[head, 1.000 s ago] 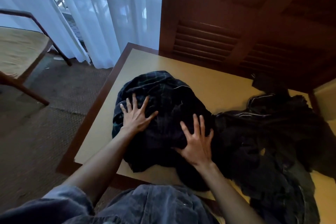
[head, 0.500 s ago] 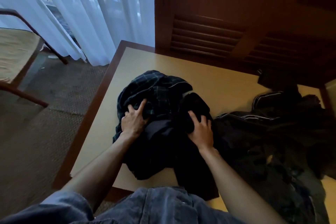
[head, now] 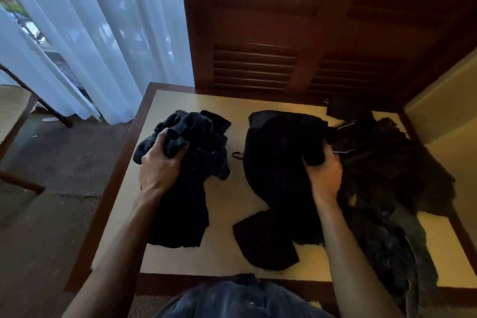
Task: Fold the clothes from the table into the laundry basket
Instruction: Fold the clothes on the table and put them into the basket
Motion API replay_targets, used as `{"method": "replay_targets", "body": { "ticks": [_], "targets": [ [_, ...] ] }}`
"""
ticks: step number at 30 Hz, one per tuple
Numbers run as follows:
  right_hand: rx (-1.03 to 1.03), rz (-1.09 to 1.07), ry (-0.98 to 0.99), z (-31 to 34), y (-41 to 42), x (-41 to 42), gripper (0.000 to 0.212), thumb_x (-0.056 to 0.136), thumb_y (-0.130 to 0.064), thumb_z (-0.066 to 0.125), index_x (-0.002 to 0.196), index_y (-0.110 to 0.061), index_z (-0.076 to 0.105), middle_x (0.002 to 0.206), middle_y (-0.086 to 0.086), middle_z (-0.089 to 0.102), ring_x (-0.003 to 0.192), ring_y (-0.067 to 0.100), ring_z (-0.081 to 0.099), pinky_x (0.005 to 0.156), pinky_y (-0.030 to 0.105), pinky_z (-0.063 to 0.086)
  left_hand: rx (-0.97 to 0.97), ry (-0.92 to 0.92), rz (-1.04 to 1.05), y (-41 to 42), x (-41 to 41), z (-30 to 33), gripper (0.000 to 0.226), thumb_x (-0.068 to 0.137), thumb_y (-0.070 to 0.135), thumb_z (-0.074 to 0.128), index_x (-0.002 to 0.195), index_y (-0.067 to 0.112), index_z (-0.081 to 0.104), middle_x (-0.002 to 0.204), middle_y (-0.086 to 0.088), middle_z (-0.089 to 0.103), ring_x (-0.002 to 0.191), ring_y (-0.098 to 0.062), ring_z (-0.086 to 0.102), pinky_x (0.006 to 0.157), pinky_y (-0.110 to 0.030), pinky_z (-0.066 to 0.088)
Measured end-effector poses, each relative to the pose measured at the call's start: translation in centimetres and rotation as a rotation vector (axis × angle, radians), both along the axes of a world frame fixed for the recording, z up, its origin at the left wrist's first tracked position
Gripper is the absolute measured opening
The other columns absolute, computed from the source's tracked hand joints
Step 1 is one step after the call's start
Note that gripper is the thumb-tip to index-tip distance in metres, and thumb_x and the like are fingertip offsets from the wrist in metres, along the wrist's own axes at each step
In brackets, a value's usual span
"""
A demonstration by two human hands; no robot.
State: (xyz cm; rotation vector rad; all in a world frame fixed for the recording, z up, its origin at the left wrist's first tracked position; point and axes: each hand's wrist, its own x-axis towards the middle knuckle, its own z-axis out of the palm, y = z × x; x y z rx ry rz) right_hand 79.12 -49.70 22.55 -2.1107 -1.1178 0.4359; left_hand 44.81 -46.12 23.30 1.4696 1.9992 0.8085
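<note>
the left hand (head: 161,162) grips a dark plaid bundled garment (head: 185,178); the right hand (head: 324,175) grips a black crumpled garment (head: 276,175), both on the tan wood-rimmed table (head: 227,204). bunched grips risk messy folds; no laundry basket visible.

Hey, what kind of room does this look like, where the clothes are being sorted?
Probably a bedroom or hotel room: sheer white curtains over a window, a dark louvered wooden door behind the table, carpeted floor, and a chair at the side.
</note>
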Motion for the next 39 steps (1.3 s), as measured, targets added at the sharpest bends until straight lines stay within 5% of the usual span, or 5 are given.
{"method": "replay_targets", "body": {
  "ticks": [6, 16, 24, 29, 39],
  "targets": [
    [0.062, -0.174, -0.093, 3.7, -5.0, 1.7, 0.064, 0.084, -0.030, 0.076, 0.143, -0.021, 0.050, 0.131, 0.019, 0.055, 0.122, 0.040, 0.051, 0.091, 0.048, 0.049, 0.197, -0.193, -0.208, -3.5, 10.7, 5.7, 0.050, 0.087, 0.053, 0.065, 0.133, 0.049, 0.045, 0.119, 0.002, 0.067, 0.109, -0.022, 0.063, 0.088, -0.035, 0.051],
    [0.262, -0.144, 0.771, 3.8, -16.4, 4.3, 0.023, 0.097, -0.032, 0.062, 0.117, -0.044, 0.059, 0.121, -0.019, 0.063, 0.107, -0.001, 0.063, 0.089, 0.022, 0.049, 0.056, -0.282, -0.681, -9.9, 23.8, 3.1, 0.056, 0.086, 0.062, 0.062, 0.137, 0.049, 0.043, 0.117, 0.018, 0.066, 0.109, -0.005, 0.063, 0.087, -0.029, 0.055],
    [-0.004, -0.247, 0.630, -0.2, -18.4, 6.3, 0.131, 0.049, -0.096, 0.062, 0.156, -0.038, 0.014, 0.162, -0.002, 0.027, 0.149, 0.031, 0.025, 0.115, 0.058, 0.033, -0.152, -0.521, -0.783, -13.3, 27.5, 0.0, 0.049, 0.092, 0.039, 0.067, 0.138, 0.030, 0.052, 0.130, 0.014, 0.062, 0.119, 0.002, 0.057, 0.104, -0.027, 0.047],
    [-0.150, -0.321, 0.527, 0.2, -16.8, 5.2, 0.116, 0.066, -0.091, 0.051, 0.158, -0.033, 0.010, 0.165, 0.007, 0.012, 0.150, 0.042, 0.010, 0.114, 0.064, 0.024, -0.165, -0.598, -0.648, -14.5, 26.2, -0.5, 0.042, 0.096, 0.023, 0.065, 0.135, 0.026, 0.051, 0.122, 0.014, 0.063, 0.103, 0.018, 0.058, 0.089, -0.007, 0.047],
    [-0.240, -0.338, 0.080, -3.6, -12.8, 2.4, 0.090, 0.083, -0.070, 0.059, 0.153, -0.021, 0.030, 0.153, 0.015, 0.030, 0.137, 0.043, 0.028, 0.104, 0.058, 0.038, -0.164, -0.182, -0.608, -11.9, 21.5, -4.9, 0.077, 0.083, 0.074, 0.053, 0.149, 0.049, 0.022, 0.137, 0.003, 0.050, 0.125, -0.021, 0.053, 0.095, -0.039, 0.051]
  ]
}}
